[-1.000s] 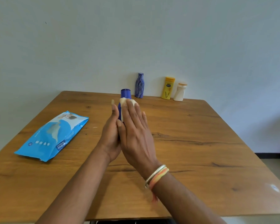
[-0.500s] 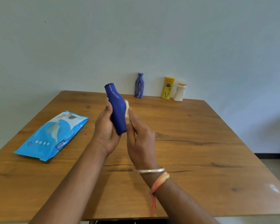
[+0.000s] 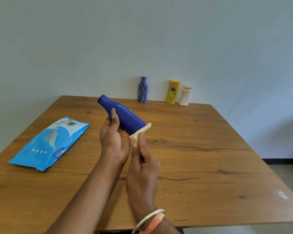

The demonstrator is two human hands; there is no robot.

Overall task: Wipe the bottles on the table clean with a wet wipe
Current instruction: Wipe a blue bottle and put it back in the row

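Left hand [image 3: 114, 141] grips blue bottle [image 3: 123, 116], neck tilted toward 10 o'clock above counter [image 3: 210, 149]. Right hand [image 3: 142, 166] pinches wet wipe [image 3: 139, 135] against bottle base.

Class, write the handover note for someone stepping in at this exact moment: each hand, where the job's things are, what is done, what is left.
Left hand: grips the plain blue bottle, tilted in the air, neck pointing up and away to the left.
Right hand: pinches the crumpled wet wipe against the bottle's base.
Wipes pack: flat on the table, to the left.
Patterned blue bottle, yellow bottle and white bottle: upright along the far edge by the wall.
Done: cannot tell how much of the held bottle is clean.
Left: finish the base, set it down, then wipe any of the three far bottles not yet cleaned.
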